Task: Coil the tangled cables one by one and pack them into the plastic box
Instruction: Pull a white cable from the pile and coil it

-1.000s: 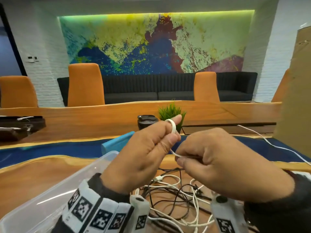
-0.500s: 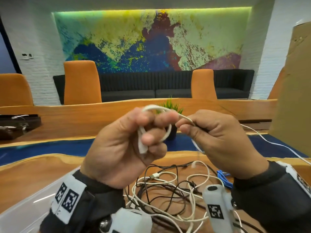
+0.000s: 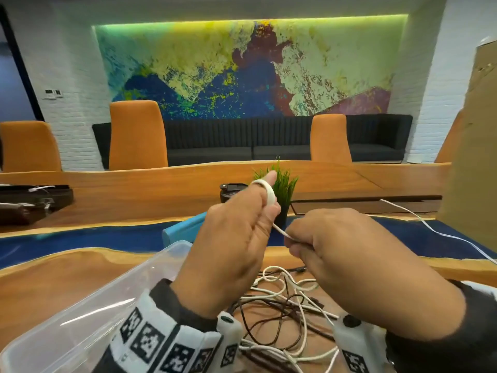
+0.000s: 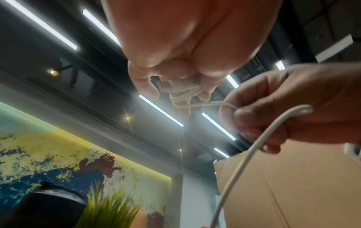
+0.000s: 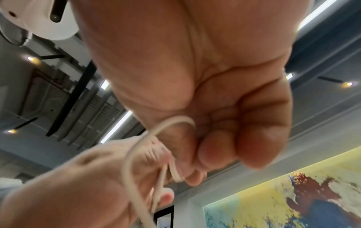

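My left hand (image 3: 242, 238) is raised over the table with a white cable (image 3: 269, 193) wound in turns round its fingers (image 4: 180, 94). A short stretch of that cable (image 3: 281, 232) runs to my right hand (image 3: 349, 254), which pinches it just to the right. The cable (image 4: 244, 166) trails down from the right hand (image 4: 289, 108). In the right wrist view the cable (image 5: 136, 148) loops between both hands. A tangle of white and dark cables (image 3: 285, 308) lies on the table below. The clear plastic box (image 3: 80, 319) stands at lower left, under my left wrist.
A small green plant (image 3: 282, 184) in a dark pot and a black round object (image 3: 228, 189) stand behind my hands. A light blue item (image 3: 183, 230) lies beyond the box. Brown cardboard (image 3: 473, 170) rises at the right. Another white cable (image 3: 430, 227) runs along the right side of the table.
My hands dropped lower and apart after a winding turn. The left hand turned so the coil sits on its raised finger, and the right hand drew the cable down to the right.
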Tool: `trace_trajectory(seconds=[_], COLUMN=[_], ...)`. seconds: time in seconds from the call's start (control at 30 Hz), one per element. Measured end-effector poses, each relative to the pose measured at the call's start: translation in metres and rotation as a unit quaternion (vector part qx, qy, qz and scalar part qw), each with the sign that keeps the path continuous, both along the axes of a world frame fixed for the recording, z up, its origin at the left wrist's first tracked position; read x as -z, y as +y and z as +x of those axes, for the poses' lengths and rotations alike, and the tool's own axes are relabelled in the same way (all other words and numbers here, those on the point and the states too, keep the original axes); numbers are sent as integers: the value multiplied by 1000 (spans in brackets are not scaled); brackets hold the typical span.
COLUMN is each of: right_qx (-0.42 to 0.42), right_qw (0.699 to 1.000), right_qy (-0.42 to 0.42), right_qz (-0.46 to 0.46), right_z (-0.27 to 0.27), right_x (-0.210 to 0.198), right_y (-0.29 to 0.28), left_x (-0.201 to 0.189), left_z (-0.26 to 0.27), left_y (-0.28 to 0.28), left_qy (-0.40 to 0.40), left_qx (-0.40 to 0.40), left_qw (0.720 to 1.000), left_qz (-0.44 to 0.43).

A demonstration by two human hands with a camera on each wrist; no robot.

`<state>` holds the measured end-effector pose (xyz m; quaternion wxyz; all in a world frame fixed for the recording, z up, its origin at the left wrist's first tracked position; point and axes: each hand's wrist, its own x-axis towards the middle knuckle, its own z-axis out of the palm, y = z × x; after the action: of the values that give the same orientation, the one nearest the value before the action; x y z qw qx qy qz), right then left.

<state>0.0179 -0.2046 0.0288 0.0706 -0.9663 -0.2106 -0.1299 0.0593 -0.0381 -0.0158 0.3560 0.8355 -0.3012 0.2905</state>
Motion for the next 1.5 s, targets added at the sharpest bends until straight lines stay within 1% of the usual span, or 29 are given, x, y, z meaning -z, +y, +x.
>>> trace_trajectory(seconds=[0.1,0.17,0.23,0.27,0.33,0.43,0.5,0.57,0.6,0.63,0.67,0.7,0.73,0.77,0.83,0.87,0.9,0.93,1.0,1.07,1.1,1.17,1.23,1.3,1.37,1.4,1.43,1.47,1.5], right_qx=[38,15,-18,-33,-68,-107,-102,-88,-83,-83,-88,-100,-113,-123,-132,-132,-134,-139,-149,-144,-137,-116,-89,-58,-43,-46,-58,-75,-96], right_qw=[996,979,946,931,897,836,805,782,786,807,844,885,922,949,979,985,985,981,964,943,932,910,902,921,951,965,975,982,986], right_qy=[-76,-172,-236,-225,-144,-53,-2,56,76,80,69,53,42,37,16,-7,-37,-75,-160,-223,-246,-273,-270,-217,-133,-86,-44,-8,17], right_qz=[24,105,219,285,413,535,584,614,608,579,525,452,369,286,152,112,100,109,152,200,228,288,326,319,275,245,210,172,133], right_z=[-3,0,5,8,12,18,28,37,41,43,43,42,37,33,23,19,15,13,14,19,23,31,38,43,43,41,38,33,29], right_x=[-2,3,5,6,7,11,18,23,26,27,29,31,31,31,28,25,21,17,11,12,14,19,25,29,33,34,34,34,34], right_y=[-6,-14,-21,-23,-23,-19,-19,-22,-23,-24,-24,-22,-19,-15,-8,-6,-7,-9,-18,-24,-26,-28,-29,-28,-24,-21,-16,-11,-5], left_x=[5,4,-1,-3,-7,-7,-6,-9,-12,-16,-19,-23,-25,-24,-17,-13,-9,-5,-2,0,0,-3,-8,-13,-17,-18,-19,-18,-16], left_z=[6,8,8,8,5,-2,-7,-11,-12,-11,-10,-9,-8,-7,-3,0,2,5,9,8,6,-2,-7,-5,1,4,5,6,7], left_y=[1,7,12,15,17,12,8,6,7,10,13,15,17,18,17,16,15,14,15,14,12,9,9,13,19,20,21,22,22], left_qy=[-26,-2,40,65,116,202,267,337,356,362,360,350,332,303,200,140,92,63,72,144,195,294,364,379,364,347,325,295,250], left_qx=[-72,-64,-18,9,77,210,306,409,453,483,499,494,460,398,217,138,87,54,49,106,150,244,345,418,446,441,417,374,314], left_qw=[993,994,997,997,990,957,912,826,774,728,691,677,698,750,897,952,982,994,996,983,967,910,825,747,693,684,699,738,800], left_qz=[85,86,58,43,23,15,-54,-192,-262,-325,-379,-418,-437,-433,-330,-236,-141,-68,-18,-41,-72,-162,-262,-353,-434,-465,-482,-478,-446])
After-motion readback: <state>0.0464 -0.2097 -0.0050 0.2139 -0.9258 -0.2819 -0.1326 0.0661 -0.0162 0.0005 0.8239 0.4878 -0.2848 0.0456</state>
